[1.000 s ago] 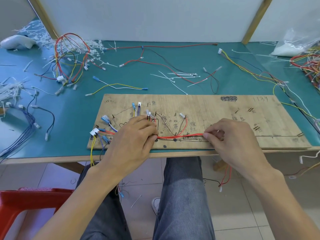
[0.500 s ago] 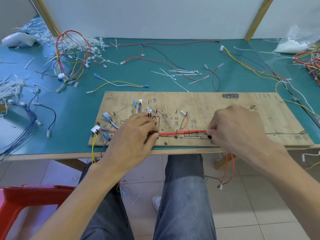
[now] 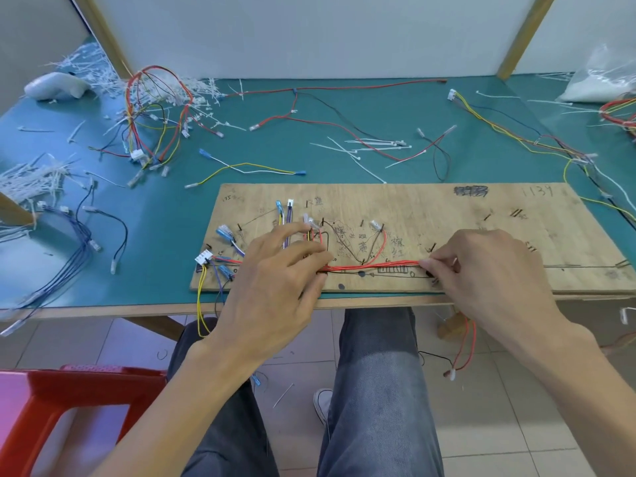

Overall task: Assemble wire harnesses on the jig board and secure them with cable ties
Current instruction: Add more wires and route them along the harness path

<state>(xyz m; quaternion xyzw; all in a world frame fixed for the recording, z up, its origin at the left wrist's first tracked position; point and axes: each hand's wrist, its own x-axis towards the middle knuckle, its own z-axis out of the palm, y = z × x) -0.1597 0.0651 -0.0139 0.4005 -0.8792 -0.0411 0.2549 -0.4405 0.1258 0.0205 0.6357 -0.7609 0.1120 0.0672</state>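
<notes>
1. The jig board point(image 3: 447, 215) lies on the counter point(image 3: 165, 215), its near edge along the counter's front lip. Both hands pull lengthwise on the wires. I see nothing clamping the board, so an uneven tug could slide or swing it and carry every routed wire with it.
2. The red wire bundle point(image 3: 375, 265) runs along the drawn line near the board's front edge, stretched between the hands. The left hand point(image 3: 275, 280) has its fingers closed on the bundle's left end; the right hand point(image 3: 488, 273) pinches the right end between thumb and fingers. If either pinch slips, the strands would likely fan apart and leave the line before a tie goes on.
3. A red tail point(image 3: 464, 349) hangs off the board under the right hand, toward the floor. A snag on the knee could drag the bundle sideways.
4. The branch loop point(image 3: 383, 242) rises to a clear terminal point(image 3: 377, 224). Too much tension may pull it out of place.
5. The loose cable ties point(image 3: 371, 144) lie beyond the board, well apart from both hands. Fetching one means letting go of one end.
</notes>
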